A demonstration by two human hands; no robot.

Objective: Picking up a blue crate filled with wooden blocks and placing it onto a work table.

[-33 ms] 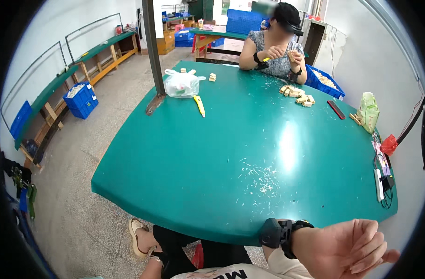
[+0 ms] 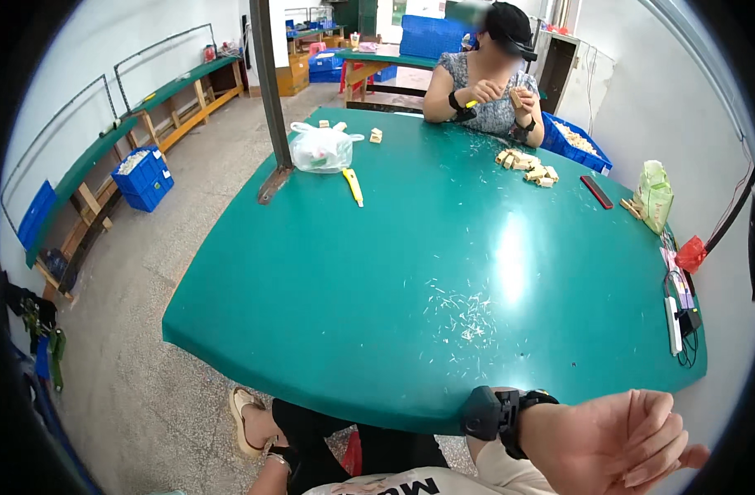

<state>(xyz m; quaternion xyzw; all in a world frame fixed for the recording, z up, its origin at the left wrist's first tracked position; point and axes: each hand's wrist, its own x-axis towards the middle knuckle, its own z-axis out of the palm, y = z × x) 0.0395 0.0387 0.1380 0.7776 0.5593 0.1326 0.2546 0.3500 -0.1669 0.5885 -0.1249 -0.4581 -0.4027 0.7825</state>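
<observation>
1. The green surface [image 2: 410,272] filled most of the view, its broad middle bare and glossy, with a scatter of pale shavings [image 2: 468,313] lying toward the near right.
2. A person [image 2: 489,70] sat at the far edge of the surface, both of their hands raised close together in front of the chest and holding small items too small to make out.
3. A dark metal post [image 2: 270,91] rose from the far left part of the surface, and a knotted clear plastic bag [image 2: 320,150] lay just beside its foot.
4. The right hand [image 2: 621,441] hung at the lower right edge of the view, below and in front of the near rim of the surface, touching nothing; its fingers [image 2: 654,450] were loosely spread and it held nothing.
5. A black wrist device [image 2: 497,412] was strapped on that forearm, just beside the near rim.
6. The left hand was out of view.
7. A light green bag [image 2: 655,194] stood upright near the far right rim.
8. A pile of small wooden blocks [image 2: 528,167] lay in front of the seated person, well apart from the right hand.
9. A yellow-handled cutter [image 2: 354,186] lay just right of the plastic bag.
10. A dark red flat bar [image 2: 596,191] lay between the blocks and the green bag.
</observation>
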